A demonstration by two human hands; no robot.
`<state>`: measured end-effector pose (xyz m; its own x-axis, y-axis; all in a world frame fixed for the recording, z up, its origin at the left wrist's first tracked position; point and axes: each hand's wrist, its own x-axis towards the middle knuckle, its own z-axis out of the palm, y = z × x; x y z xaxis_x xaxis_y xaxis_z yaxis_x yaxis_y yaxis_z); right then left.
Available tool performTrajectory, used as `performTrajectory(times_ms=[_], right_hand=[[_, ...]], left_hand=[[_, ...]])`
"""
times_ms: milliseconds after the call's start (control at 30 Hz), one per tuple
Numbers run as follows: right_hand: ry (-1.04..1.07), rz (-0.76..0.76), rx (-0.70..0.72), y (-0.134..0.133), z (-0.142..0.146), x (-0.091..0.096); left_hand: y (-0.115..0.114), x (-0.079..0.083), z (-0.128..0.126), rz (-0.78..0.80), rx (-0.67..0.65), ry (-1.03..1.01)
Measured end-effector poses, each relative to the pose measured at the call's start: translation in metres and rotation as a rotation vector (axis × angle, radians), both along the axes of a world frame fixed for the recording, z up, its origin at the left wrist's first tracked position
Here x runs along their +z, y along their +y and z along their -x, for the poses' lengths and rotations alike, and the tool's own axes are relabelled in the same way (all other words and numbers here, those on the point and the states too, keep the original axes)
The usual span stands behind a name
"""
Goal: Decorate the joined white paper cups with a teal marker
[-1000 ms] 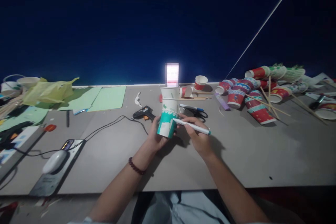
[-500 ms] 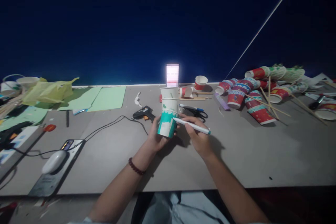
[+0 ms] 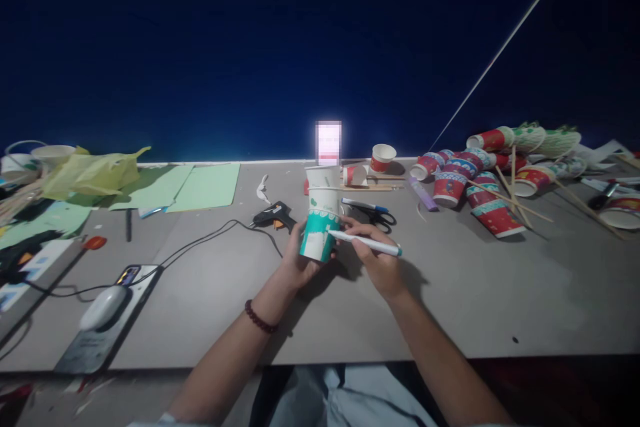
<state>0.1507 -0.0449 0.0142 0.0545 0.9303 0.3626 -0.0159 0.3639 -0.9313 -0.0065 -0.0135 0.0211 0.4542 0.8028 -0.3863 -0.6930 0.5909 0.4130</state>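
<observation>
My left hand [image 3: 299, 259] is wrapped round a stack of paper cups [image 3: 323, 203], held slightly tilted above the table. The lowest cup is coloured teal over part of its side, with a scalloped upper edge and a white patch left; the cups above are white with small green prints. In my right hand [image 3: 379, 260] is a white marker [image 3: 373, 244] with a teal end, gripped like a pen. Its tip meets the teal band near the edge of the white patch. Part of my left fingers is hidden behind the cups.
A black glue gun [image 3: 274, 216] with a cable and scissors [image 3: 383, 215] lie just beyond my hands. Decorated cup stacks [image 3: 453, 180] and wooden sticks are at the right. On the left are green paper [image 3: 205, 187], a phone [image 3: 107, 320] with a white case on it, and a power strip [image 3: 40, 277].
The marker tip has shifted slightly down and left on the teal cup, and the white patch's outline looks a little different. My left hand and the cup stack stay in place.
</observation>
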Motion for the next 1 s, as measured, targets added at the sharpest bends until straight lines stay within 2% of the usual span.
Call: performTrajectory(times_ms=[100, 300, 533, 800, 1000], right_hand=[[-0.005, -0.002, 0.016, 0.0002, -0.0001, 0.0008], [0.010, 0.013, -0.057, 0.0009, 0.0012, 0.0008], [0.038, -0.008, 0.064, 0.0007, 0.0002, -0.0016], [0.018, -0.005, -0.019, -0.0014, 0.0022, 0.0012], [0.034, -0.017, 0.078, -0.0009, 0.0010, -0.0010]], left_hand=[[0.0004, -0.0015, 0.0003, 0.001, 0.006, -0.006], [-0.0001, 0.0000, -0.0003, 0.016, -0.010, 0.005], [-0.0002, 0.0023, -0.0014, 0.024, 0.027, -0.038], [-0.0005, 0.0000, 0.0005, 0.022, -0.013, -0.007], [-0.0007, 0.0009, 0.0000, 0.034, 0.030, -0.028]])
